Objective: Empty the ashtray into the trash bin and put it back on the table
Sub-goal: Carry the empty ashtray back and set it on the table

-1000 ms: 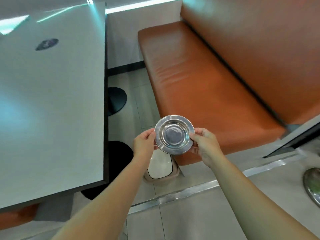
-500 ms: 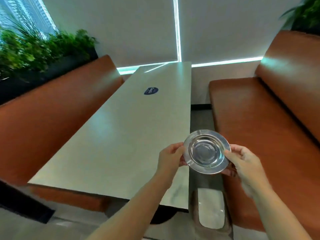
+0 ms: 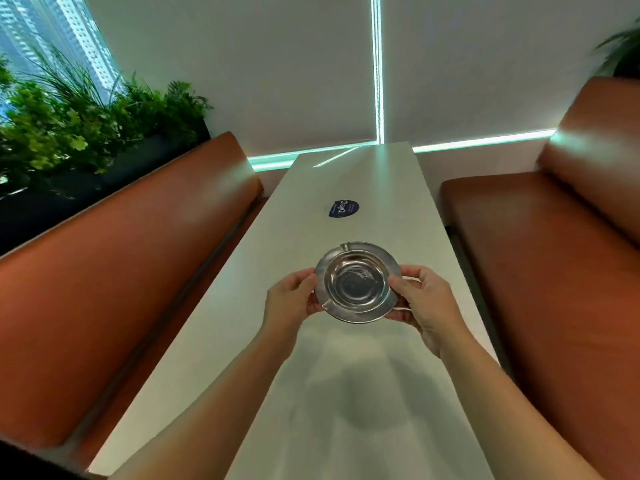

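Your left hand (image 3: 292, 299) and right hand (image 3: 424, 303) pinch the round steel ashtray (image 3: 358, 282) above the table (image 3: 294, 244); fingertips underneath are hidden.

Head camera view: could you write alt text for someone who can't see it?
Two bare hands, left hand and right hand, hold an empty steel ashtray by its rim over a long pale table. Orange benches flank it.

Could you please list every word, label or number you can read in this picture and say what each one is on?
"ClayG": white letters on the round dark blue sticker on the table.
Smaller print on the same sticker: too small to read.
Metal ashtray: no readable marking visible.
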`<move>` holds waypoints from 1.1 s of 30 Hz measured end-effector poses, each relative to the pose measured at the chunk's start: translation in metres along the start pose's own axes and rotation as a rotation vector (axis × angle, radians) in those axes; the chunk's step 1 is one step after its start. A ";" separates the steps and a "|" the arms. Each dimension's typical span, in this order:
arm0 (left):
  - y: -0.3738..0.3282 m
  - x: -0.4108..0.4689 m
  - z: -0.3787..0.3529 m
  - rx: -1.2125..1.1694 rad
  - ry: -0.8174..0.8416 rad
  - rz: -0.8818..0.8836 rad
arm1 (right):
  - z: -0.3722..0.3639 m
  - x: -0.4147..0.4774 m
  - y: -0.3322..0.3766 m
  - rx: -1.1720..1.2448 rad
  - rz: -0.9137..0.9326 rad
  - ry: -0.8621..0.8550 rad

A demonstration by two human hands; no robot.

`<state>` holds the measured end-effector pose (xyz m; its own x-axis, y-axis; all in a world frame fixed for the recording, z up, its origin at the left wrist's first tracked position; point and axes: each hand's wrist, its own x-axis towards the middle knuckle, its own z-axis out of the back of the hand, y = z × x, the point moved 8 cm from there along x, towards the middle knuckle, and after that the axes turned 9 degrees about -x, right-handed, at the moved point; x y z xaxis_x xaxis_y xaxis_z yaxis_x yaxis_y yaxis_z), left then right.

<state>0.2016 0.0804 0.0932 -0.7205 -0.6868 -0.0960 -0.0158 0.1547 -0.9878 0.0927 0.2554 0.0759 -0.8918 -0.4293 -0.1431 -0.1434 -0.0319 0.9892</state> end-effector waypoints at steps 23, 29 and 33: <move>0.033 0.350 -0.023 -0.056 0.002 0.104 | -0.082 0.331 -0.004 -0.094 -0.083 -0.110; 0.060 0.433 -0.047 -0.018 -0.002 0.114 | -0.079 0.421 -0.024 -0.150 -0.115 -0.101; 0.076 0.473 -0.057 0.022 -0.007 0.133 | -0.077 0.464 -0.034 -0.235 -0.120 -0.108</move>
<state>-0.1801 -0.1923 -0.0205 -0.7103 -0.6662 -0.2273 0.0952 0.2290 -0.9688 -0.2826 -0.0125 -0.0211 -0.9168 -0.3116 -0.2496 -0.1581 -0.2908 0.9436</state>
